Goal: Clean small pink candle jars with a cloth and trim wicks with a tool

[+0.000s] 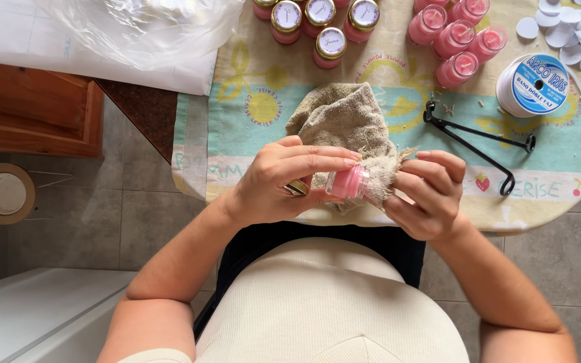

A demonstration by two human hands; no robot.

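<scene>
Pink jar (348,182) gripped by curled left hand (284,181); right hand (428,195) pinches burlap cloth (351,124) against it

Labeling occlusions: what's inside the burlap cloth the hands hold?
A small pink jar pokes out of the burlap cloth, gripped by the left hand; the right hand pinches the cloth's edge. The jar's far end is covered by cloth; anything else inside is hidden.

A printed tablecloth (250,128) covers the table, carrying pink jars (455,37), spool (536,84), black tool (479,144).

Pink jar (348,182), beige burlap cloth (344,117)
</scene>
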